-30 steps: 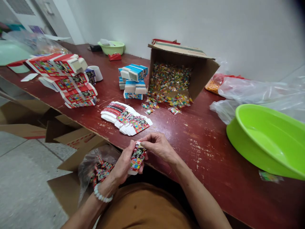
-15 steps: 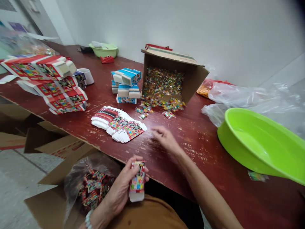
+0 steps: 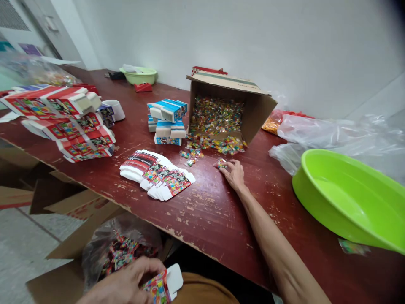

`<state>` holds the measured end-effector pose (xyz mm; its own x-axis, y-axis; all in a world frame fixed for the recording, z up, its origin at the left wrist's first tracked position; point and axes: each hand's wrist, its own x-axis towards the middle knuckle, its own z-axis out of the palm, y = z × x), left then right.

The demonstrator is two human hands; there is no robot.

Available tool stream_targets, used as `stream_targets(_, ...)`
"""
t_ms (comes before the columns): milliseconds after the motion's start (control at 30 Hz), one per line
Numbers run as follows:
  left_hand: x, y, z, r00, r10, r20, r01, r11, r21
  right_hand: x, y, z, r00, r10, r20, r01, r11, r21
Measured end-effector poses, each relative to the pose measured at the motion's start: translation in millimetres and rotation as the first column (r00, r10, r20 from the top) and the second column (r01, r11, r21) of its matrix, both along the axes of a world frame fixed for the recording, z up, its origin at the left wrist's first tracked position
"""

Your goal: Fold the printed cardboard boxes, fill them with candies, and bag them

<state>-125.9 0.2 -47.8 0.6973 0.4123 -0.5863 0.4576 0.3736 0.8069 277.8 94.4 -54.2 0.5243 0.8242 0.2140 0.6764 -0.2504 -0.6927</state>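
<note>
Low at the table's front edge, my left hand (image 3: 128,278) is closed round a small printed carton (image 3: 160,288), its white end flap standing out. My right hand (image 3: 234,175) reaches across the table, its fingers closed on a small clear packet of colourful candy (image 3: 221,163). Left of that hand lies a fanned stack of flat red-and-white cartons (image 3: 158,175). Behind it, a cardboard box (image 3: 260,114) lies on its side, with many candy packets (image 3: 218,116) spilling from its mouth.
Bundled red cartons (image 3: 69,122) are stacked at the left, blue ones (image 3: 169,112) beside the cardboard box. A green basin (image 3: 319,211) and plastic bags (image 3: 335,131) occupy the right. Below the table edge is an opened box with a bag of filled cartons (image 3: 122,251).
My right hand has moved forward and right to the candy packet and closed on it. My left hand has lowered and moved left with the carton, now tilted with its flap out.
</note>
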Motion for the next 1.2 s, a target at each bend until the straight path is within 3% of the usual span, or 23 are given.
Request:
stream_targets(100,19,3,9.5,0.986,0.134,0.102,-0.123,0.987,-0.108,-14,-31,4.6,0.996,0.071,-0.058,-0.066,0.994,0.082)
stream_targets(200,48,4,21.2,0.916,0.339,0.214,-0.305,0.936,-0.174,-44,-69,23.3,0.959,0.217,-0.185,-0.199,0.974,0.112)
stream_targets(233,58,4,24.9,0.893,0.378,0.246,-0.352,0.925,-0.143,-57,-81,31.4,0.919,0.303,-0.252,-0.282,0.952,0.117)
stream_targets(300,72,3,31.5,0.868,0.401,0.292,-0.409,0.912,-0.037,-84,-102,46.3,0.711,0.533,-0.458,-0.517,0.838,0.174)
stream_targets(367,80,2,36.7,0.878,0.359,0.315,-0.402,0.912,0.079,-106,-115,55.6,0.593,0.636,-0.494,-0.621,0.752,0.221)
stream_targets(533,82,-2,44.7,0.933,0.237,0.271,-0.319,0.893,0.318,-127,-122,55.7,0.679,0.646,-0.348,-0.625,0.758,0.189)
stream_targets(633,81,-5,47.3,0.938,0.236,0.255,-0.313,0.893,0.324,-126,-120,56.8,0.671,0.682,-0.291,-0.652,0.73,0.206)
stream_targets(767,82,-9,46.0,0.926,0.259,0.274,-0.334,0.9,0.28,-129,-124,66.9,0.741,0.667,-0.077,-0.633,0.733,0.25)
stream_targets(900,86,-11,41.1,0.866,0.313,0.39,-0.408,0.893,0.189,-138,-129,75.4,0.61,0.788,-0.084,-0.764,0.613,0.201)
stream_targets(933,87,-12,40.3,0.836,0.359,0.415,-0.446,0.885,0.134,-138,-129,75.7,0.603,0.786,-0.139,-0.76,0.618,0.201)
stream_targets(1000,89,-13,39.8,0.749,0.506,0.427,-0.557,0.831,-0.008,-138,-128,74.0,0.644,0.704,-0.3,-0.671,0.708,0.218)
stream_targets(1067,90,-14,40.6,0.643,0.668,0.375,-0.669,0.728,-0.15,-137,-125,70.4,0.68,0.578,-0.452,-0.547,0.81,0.214)
stream_targets(1100,90,-15,41.3,0.608,0.719,0.337,-0.7,0.686,-0.201,-137,-124,68.2,0.673,0.539,-0.506,-0.512,0.833,0.207)
stream_targets(1133,90,-15,42.2,0.594,0.744,0.304,-0.709,0.664,-0.238,-138,-124,66.0,0.648,0.525,-0.552,-0.502,0.839,0.209)
stream_targets(1200,90,-16,43.8,0.617,0.734,0.283,-0.687,0.678,-0.261,-142,-124,61.6,0.553,0.541,-0.634,-0.543,0.811,0.218)
